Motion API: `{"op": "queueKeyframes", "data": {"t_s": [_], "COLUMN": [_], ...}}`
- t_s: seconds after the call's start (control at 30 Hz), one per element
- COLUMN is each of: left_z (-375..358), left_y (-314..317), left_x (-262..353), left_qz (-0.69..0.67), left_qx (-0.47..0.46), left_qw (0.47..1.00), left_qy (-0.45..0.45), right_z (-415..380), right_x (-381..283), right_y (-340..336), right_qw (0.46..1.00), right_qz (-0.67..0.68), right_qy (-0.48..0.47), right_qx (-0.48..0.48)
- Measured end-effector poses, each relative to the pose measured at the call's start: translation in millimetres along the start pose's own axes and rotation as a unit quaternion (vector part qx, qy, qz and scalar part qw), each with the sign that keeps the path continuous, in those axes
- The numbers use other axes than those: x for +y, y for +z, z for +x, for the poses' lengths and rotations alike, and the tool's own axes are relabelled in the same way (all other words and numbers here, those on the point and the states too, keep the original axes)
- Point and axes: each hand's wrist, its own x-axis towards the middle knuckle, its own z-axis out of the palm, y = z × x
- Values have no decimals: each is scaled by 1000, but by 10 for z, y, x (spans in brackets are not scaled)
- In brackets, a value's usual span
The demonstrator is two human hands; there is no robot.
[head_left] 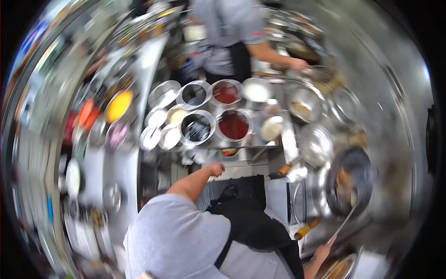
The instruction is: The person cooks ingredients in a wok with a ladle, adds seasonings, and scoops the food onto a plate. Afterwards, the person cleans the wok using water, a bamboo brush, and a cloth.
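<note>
My right hand (321, 252) is closed round the handle of a long metal ladle (343, 224). The ladle's head rests inside a dark wok (360, 169) at the right, against or near some brownish-orange food (344, 183). A wooden handle (307, 229) sticks out near the wok's lower left side; whether it belongs to the wok is not clear. My left hand (217, 169) hangs free in front of the sauce counter, fingers curled and somewhat blurred, with nothing visible in it.
Round pots hold red sauce (233, 124), dark liquid (197, 128) and pale contents on a steel counter ahead. Right of it are a perforated strainer (316, 145) and a metal pan (304, 102). A co-worker (227, 37) stands beyond, arm over the stove. Ingredient bowls (119, 107) line the left.
</note>
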Motion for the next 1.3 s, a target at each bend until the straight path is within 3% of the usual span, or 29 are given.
{"op": "queueKeyframes", "data": {"t_s": [0.07, 0.1, 0.17, 0.2, 0.27, 0.3, 0.37, 0.4, 0.43, 0.5, 0.6, 0.67, 0.73, 0.8, 0.87, 0.93, 1.0, 1.07, 1.13, 1.2, 1.23, 1.3], "left_z": [-625, -986, -1386, -1748, -2579, -3023, -3700, -4139, -4488, -5007, -5615, -5794, -5741, -5665, -5819, -6120, -6409, -6705, -6866, -6936, -6998, -7139], "left_y": [43, 62, 272, 252, 183, 92, 18, -150, -166, -184, -252, -97, 363, 662, 939, 1444, 1825, 1598, 1642, 1854, 1683, 1534], "left_x": [5, 52, -321, -346, -433, -441, -914, -815, -1147, -1712, -1976, -2378, -3132, -2647, -2436, -2879, -3333, -3100, -3339, -3712, -3489, -3208], "left_qz": [-151, -128, -254, -323, -270, -209, -219, -278, -228, -196, -223, -221, -199, -260, -252, -350, -361, -574, -578, -624, -618, -626], "left_qx": [63, 125, 197, 230, 385, 482, 590, 630, 677, 776, 815, 807, 740, 753, 758, 734, 752, 748, 720, 708, 708, 709], "left_qw": [984, 984, 947, 917, 875, 841, 748, 678, 656, 536, 438, 410, 440, 417, 303, 166, 113, 122, 213, 209, 200, 239], "left_qy": [-72, -22, -1, -37, -113, -127, -211, -257, -244, -268, -306, -363, -468, -438, -520, -558, -540, -308, -320, -256, -278, -222], "right_z": [81, 162, 670, 882, 1061, 1095, 1012, 975, 922, 805, 631, 522, 377, 324, 308, 315, 315, 350, 378, 441, 506, 652], "right_x": [-243, -323, 153, 316, 277, 209, 10, -89, -212, -465, -786, -979, -1196, -1369, -1530, -1673, -1760, -1724, -1655, -1518, -1394, -1099], "right_y": [-207, -187, 186, 362, 478, 504, 493, 511, 528, 574, 676, 759, 826, 891, 923, 926, 932, 944, 928, 888, 896, 916], "right_qw": [998, 994, 994, 989, 973, 975, 977, 976, 975, 972, 968, 965, 963, 960, 955, 951, 949, 951, 953, 955, 955, 956], "right_qz": [37, 92, 81, 71, 81, 74, 58, 51, 42, 26, -1, -21, -43, -65, -85, -103, -119, -128, -138, -145, -152, -162], "right_qy": [16, 31, -62, -128, -203, -199, -196, -201, -205, -219, -230, -237, -240, -248, -257, -264, -266, -257, -243, -230, -225, -216], "right_qx": [-53, -57, -32, 5, 71, 69, 69, 71, 72, 79, 100, 110, 116, 116, 119, 120, 120, 118, 120, 119, 117, 113]}}
